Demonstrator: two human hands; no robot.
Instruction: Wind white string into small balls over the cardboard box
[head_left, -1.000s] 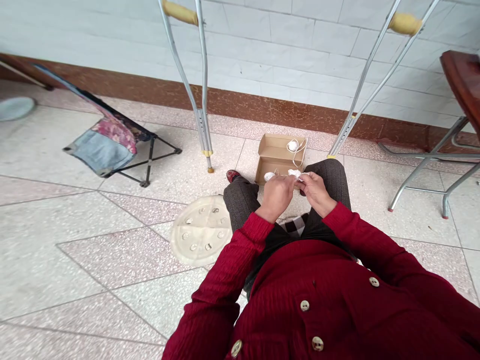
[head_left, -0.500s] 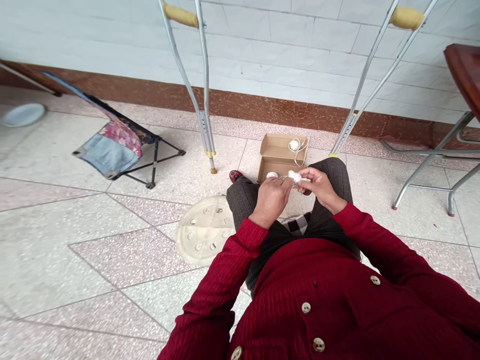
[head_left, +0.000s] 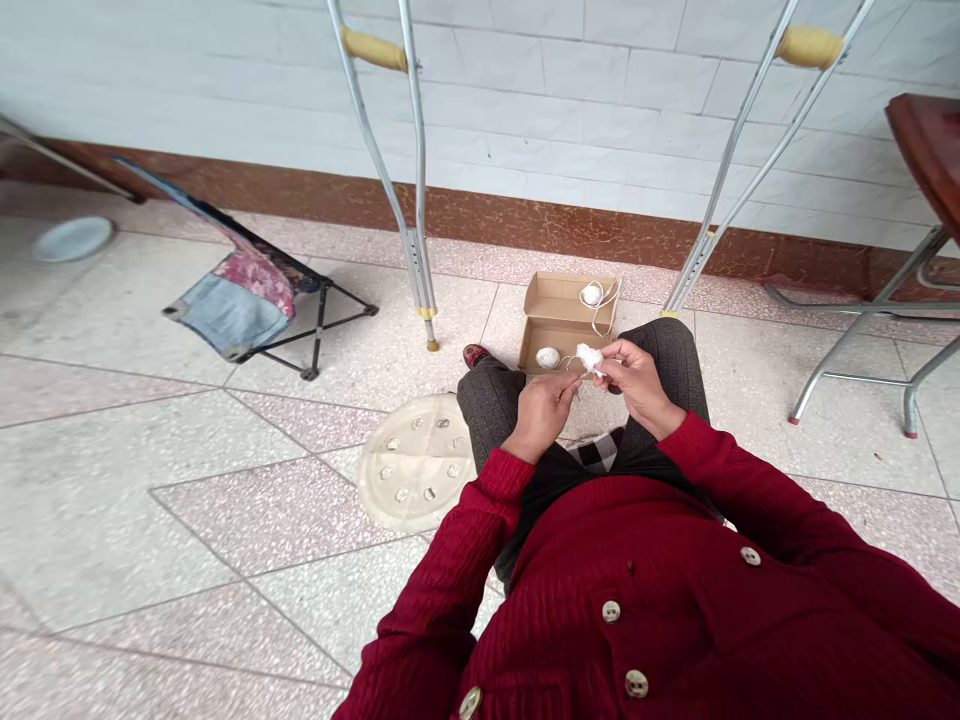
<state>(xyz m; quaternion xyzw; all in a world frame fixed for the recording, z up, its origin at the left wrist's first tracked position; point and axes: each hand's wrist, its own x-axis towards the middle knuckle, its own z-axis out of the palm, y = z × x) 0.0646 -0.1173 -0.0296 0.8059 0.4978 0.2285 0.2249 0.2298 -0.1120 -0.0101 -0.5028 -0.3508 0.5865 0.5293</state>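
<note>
1. Head view, looking down at a seated person: the left hand [head_left: 541, 415] and the right hand [head_left: 637, 385] meet above the knees of dark grey tweed trousers [head_left: 491, 400], raised close together, which keeps the fingers' work in plain sight.
2. The right hand is closed to a pinch, thumb and fingers gripping a fluffy white cotton tuft [head_left: 590, 358] just above the lap.
3. The left hand is curled, its fingertips just beside the tuft. A thin white thread [head_left: 564, 366] runs near them, but whether they grip it is too small to tell.
4. An open tan corrugated cardboard box [head_left: 555, 318] sits on the floor just past the knees, probably within easy reach on purpose. It holds two balls: a small white ball [head_left: 547, 357] in the nearer half, its thread seemingly leading to the hands, and a second white ball [head_left: 591, 295] in the farther half, with a loose loop.
5. Two aluminium crutches [head_left: 412, 240] with yellow padded grips stand either side of the box. A cream perforated plastic disc [head_left: 416, 462] lies on the tiles beside the left leg.
</note>
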